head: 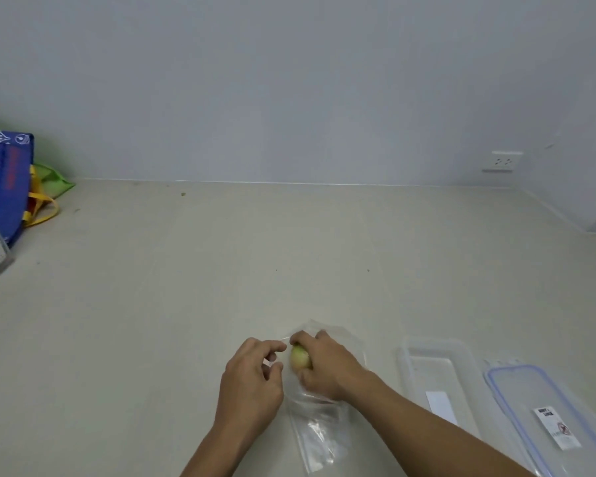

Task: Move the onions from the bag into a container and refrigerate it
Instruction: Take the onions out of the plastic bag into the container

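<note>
Countertop [152,304], pale, mostly bare. A person stands at it, both hands low in the head view.

Right hand [327,366] curls around an onion [300,358], small, pale yellow-green, peeled-looking. Fingers wrap over its top and far side, thumb below. The grip reads as firm.

Left hand [252,380] sits just beside the onion, fingers half bent, thumb and forefinger close together as if pinching the edge of the bag [319,428]. Whether they actually hold plastic I cannot tell; the film is clear and blurs there.

The bag is clear plastic, lying flat under and in front of the right hand, trailing toward the person. Whether the onion is inside the mouth or already out of it is unclear. No other onions visible in the bag.

Container [441,376], clear and long, stands open to the right of the bag, near but not touching. It looks empty save a white label. Its lid [544,418], blue-rimmed, lies further right, top side showing a sticker.

Step in hand, by my reading: getting the onion free of the bag. Nothing transferred yet.

Next move would call for lifting the onion clear, left hand holding the plastic back, then carrying it right into the container. Lid and fridge come later.
</note>
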`<action>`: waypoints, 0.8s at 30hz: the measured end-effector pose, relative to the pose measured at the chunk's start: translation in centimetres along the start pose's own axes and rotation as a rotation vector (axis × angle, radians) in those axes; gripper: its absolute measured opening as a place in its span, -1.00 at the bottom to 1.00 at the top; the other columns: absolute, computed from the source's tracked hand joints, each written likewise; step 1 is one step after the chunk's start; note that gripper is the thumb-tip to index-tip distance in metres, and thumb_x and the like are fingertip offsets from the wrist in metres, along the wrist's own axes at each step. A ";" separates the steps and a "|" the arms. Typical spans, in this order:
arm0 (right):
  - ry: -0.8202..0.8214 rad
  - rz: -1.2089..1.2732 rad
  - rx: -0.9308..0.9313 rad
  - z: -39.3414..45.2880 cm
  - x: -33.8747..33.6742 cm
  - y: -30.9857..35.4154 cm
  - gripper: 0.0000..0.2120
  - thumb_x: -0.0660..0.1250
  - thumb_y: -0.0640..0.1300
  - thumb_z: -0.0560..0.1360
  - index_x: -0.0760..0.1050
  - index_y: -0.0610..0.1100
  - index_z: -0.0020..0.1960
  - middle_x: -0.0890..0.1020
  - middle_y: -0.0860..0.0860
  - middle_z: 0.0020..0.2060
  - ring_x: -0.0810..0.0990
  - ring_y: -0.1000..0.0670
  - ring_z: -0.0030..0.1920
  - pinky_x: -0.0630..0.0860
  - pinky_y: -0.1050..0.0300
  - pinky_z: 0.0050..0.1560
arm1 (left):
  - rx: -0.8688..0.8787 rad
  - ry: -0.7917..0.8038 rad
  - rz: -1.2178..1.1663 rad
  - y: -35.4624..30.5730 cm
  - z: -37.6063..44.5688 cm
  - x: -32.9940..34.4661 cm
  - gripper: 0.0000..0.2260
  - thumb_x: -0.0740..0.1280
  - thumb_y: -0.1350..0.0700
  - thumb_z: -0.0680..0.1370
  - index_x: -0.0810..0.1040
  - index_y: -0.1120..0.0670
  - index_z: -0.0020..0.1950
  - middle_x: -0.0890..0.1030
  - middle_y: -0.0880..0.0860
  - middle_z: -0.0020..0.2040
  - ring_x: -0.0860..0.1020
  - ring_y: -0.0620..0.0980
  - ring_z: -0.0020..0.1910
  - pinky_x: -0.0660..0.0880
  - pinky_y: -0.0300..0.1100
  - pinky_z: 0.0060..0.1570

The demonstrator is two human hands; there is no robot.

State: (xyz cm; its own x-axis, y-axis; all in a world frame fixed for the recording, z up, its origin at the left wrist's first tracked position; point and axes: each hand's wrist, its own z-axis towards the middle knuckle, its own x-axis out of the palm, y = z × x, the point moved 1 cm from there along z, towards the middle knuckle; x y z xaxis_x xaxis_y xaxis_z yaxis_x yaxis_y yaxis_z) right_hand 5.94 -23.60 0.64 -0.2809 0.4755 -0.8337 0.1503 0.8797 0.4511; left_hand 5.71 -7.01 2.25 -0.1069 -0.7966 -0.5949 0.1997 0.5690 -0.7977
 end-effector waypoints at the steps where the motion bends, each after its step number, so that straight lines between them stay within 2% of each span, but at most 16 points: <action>1: -0.008 -0.006 -0.006 -0.1 0.1 0.0 -0.51 0.29 -0.06 0.45 0.28 0.16 0.34 0.42 -0.09 0.15 0.55 -0.18 0.01 0.54 -0.02 0.05 | 0.001 -0.003 -0.008 -0.1 -0.1 0.0 -0.65 0.36 0.23 0.48 0.56 -0.29 -0.05 0.55 -0.16 -0.14 0.58 -0.18 -0.22 0.51 -0.29 -0.18; 4: -0.031 -0.023 -0.060 -1.8 -0.6 0.3 -0.61 0.29 -0.04 0.45 0.32 0.18 0.24 0.43 -0.03 0.07 0.55 -0.15 -0.07 0.51 0.03 -0.06 | -0.002 -0.023 -0.050 -0.2 -0.3 0.2 -0.70 0.37 0.22 0.49 0.60 -0.22 -0.02 0.55 -0.19 -0.15 0.58 -0.19 -0.21 0.47 -0.38 -0.20; 8: -0.168 0.155 -0.249 -6.9 -4.3 0.5 -0.52 0.33 0.02 0.33 0.33 0.30 0.21 0.47 0.17 0.02 0.54 0.06 -0.04 0.52 0.15 -0.08 | 0.008 -0.036 -0.121 -0.3 -0.5 0.8 -0.74 0.35 0.22 0.52 0.63 -0.17 -0.01 0.56 -0.21 -0.11 0.60 -0.16 -0.23 0.51 -0.31 -0.23; 10: -0.284 0.299 -0.311 -9.6 -6.7 0.0 -0.50 0.38 0.00 0.32 0.38 0.29 0.21 0.52 0.22 0.08 0.55 0.10 0.04 0.54 0.27 -0.16 | -0.006 -0.050 -0.161 -0.2 -0.5 1.1 -0.73 0.33 0.23 0.54 0.63 -0.17 -0.02 0.58 -0.18 -0.14 0.60 -0.14 -0.27 0.52 -0.31 -0.26; 12: -0.458 0.394 -0.288 -11.4 -8.6 -1.9 -0.50 0.41 -0.04 0.33 0.42 0.22 0.23 0.55 0.20 0.13 0.57 0.08 0.06 0.53 0.31 -0.22 | -0.015 -0.055 -0.193 -0.3 -0.3 1.3 -0.72 0.32 0.23 0.55 0.63 -0.18 -0.05 0.60 -0.14 -0.16 0.61 -0.12 -0.29 0.52 -0.33 -0.29; 14: -0.606 0.435 -0.157 -12.2 -9.6 -4.8 -0.53 0.41 -0.05 0.33 0.43 0.21 0.21 0.57 0.17 0.10 0.58 0.06 -0.02 0.54 0.26 -0.22 | -0.022 -0.040 -0.217 -0.5 -0.2 1.7 -0.72 0.31 0.23 0.55 0.63 -0.18 -0.06 0.60 -0.13 -0.14 0.61 -0.09 -0.29 0.51 -0.34 -0.29; 16: -0.674 0.423 0.082 -12.1 -9.5 -8.0 -0.59 0.40 -0.05 0.35 0.42 0.24 0.13 0.59 0.10 0.03 0.58 0.03 -0.09 0.58 0.07 -0.13 | -0.016 -0.024 -0.238 -0.9 -0.2 2.1 -0.73 0.31 0.22 0.55 0.64 -0.17 -0.06 0.60 -0.15 -0.12 0.61 -0.09 -0.29 0.51 -0.33 -0.28; 17: -0.674 0.427 0.213 -12.0 -9.1 -9.4 -0.62 0.40 -0.04 0.36 0.41 0.24 0.11 0.59 0.04 -0.01 0.58 -0.01 -0.11 0.58 0.00 -0.08 | -0.006 -0.019 -0.240 -1.1 -0.2 2.2 -0.73 0.31 0.23 0.55 0.64 -0.17 -0.06 0.60 -0.16 -0.11 0.61 -0.10 -0.29 0.51 -0.32 -0.27; 19: -0.630 0.441 0.408 -11.7 -7.6 -11.5 -0.68 0.37 -0.03 0.39 0.39 0.23 0.08 0.59 -0.01 -0.05 0.59 -0.03 -0.15 0.56 0.01 -0.10 | 0.012 -0.016 -0.230 -1.4 -0.3 2.4 -0.72 0.32 0.23 0.55 0.64 -0.17 -0.06 0.60 -0.17 -0.13 0.61 -0.11 -0.29 0.50 -0.30 -0.25; 22: -0.525 0.362 0.522 -11.2 -5.1 -13.0 -0.69 0.29 -0.03 0.42 0.37 0.22 0.12 0.57 -0.05 0.00 0.58 -0.09 -0.15 0.50 0.06 -0.13 | 0.021 -0.031 -0.235 -1.6 -0.5 2.6 -0.71 0.32 0.24 0.55 0.64 -0.17 -0.06 0.60 -0.18 -0.13 0.61 -0.12 -0.29 0.50 -0.31 -0.25; 24: -0.458 0.308 0.563 -10.9 -4.1 -13.2 -0.65 0.23 -0.04 0.46 0.36 0.19 0.22 0.50 -0.07 0.07 0.52 -0.11 -0.13 0.48 0.06 -0.08 | 0.013 -0.034 -0.242 -1.6 -0.5 2.7 -0.70 0.32 0.25 0.55 0.64 -0.17 -0.07 0.60 -0.17 -0.13 0.61 -0.11 -0.29 0.49 -0.33 -0.26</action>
State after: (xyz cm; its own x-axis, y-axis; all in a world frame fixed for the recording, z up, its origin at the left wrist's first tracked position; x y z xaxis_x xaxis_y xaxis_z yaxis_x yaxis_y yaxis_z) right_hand -5.22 -37.14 1.61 0.2513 0.5439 -0.8006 0.6500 0.5181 0.5560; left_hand 4.57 -9.95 1.93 -0.1203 -0.9160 -0.3828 0.1845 0.3582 -0.9152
